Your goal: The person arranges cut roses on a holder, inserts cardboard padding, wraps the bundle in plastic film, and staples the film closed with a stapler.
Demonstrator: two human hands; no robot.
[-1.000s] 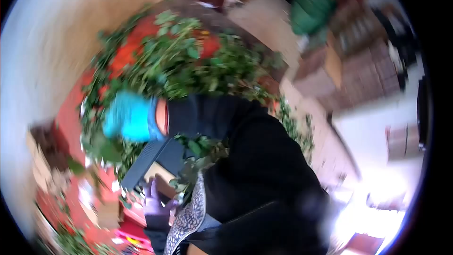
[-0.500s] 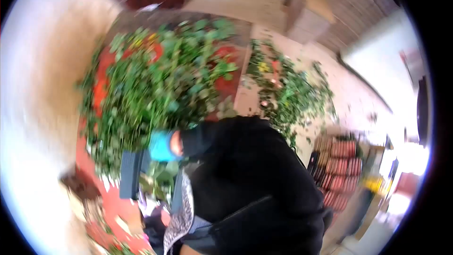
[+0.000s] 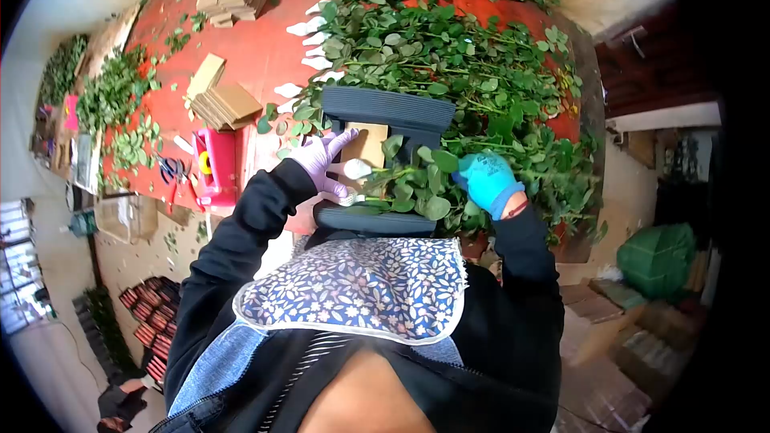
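Green leafy stems with white-wrapped heads point(image 3: 409, 180): lying across the dark grey ridged holder point(image 3: 388, 104), heads to the left.
Left hand in a purple glove point(image 3: 321, 162): fingers spread wide, a white head between them.
Right hand in a bright blue glove point(image 3: 488, 182): curled beside the stems; leaves hide whether it grips.
Flat tan cardboard point(image 3: 369, 142): inside the holder.
Red tabletop point(image 3: 249, 52): beneath everything.

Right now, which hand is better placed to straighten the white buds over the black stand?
Left, I'd say: the left hand is spread right by the white buds; the right hand is farther off, at the leafy stems.
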